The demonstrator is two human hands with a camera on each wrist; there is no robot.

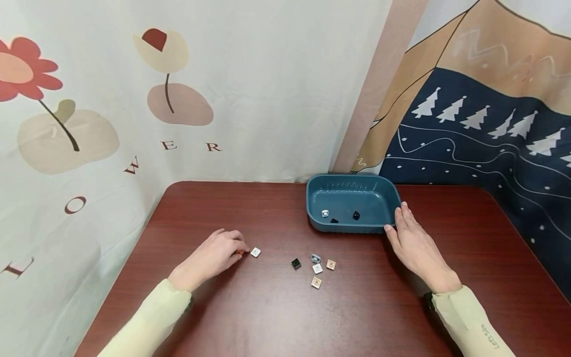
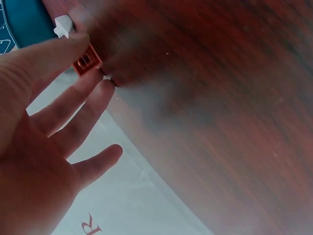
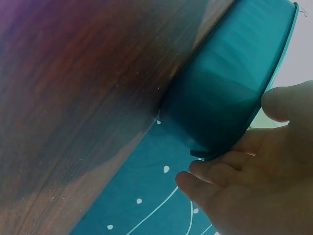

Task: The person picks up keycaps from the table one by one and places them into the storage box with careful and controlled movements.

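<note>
Down on the left, the left hand (image 1: 218, 254) is low over the bench (image 1: 232, 317), its forearm slanting in from the lower left, back of the hand upward, wrist gently bent, and it's a pinch: the thumb lies along one side of a small red keycap (image 2: 87, 61), fingertips closing from the other. The left wrist camera gives the close look, the little finger standing out apart from the rest. Where's that keycap? Right at the fingertips, just beside a white keycap (image 1: 256, 252) and well apart from the teal bin (image 1: 352, 228). Over to the right hand (image 1: 417, 246), forearm angling up from the lower right, and this one is extended, fingers nearly straight and lying close together against the bin's right end, thumb parted from them and set at the near corner by the rim. Between the two hands sits a loose cluster: a black keycap (image 1: 296, 264), a grey-blue keycap (image 1: 315, 258), another white keycap (image 1: 317, 268) touching or nearly touching it, and two tan keycaps (image 1: 331, 265), one to the right and one nearer the person. Inside the bin, a pale piece (image 1: 325, 213) and two dark pieces (image 1: 356, 215) lie toward the near wall.
</note>
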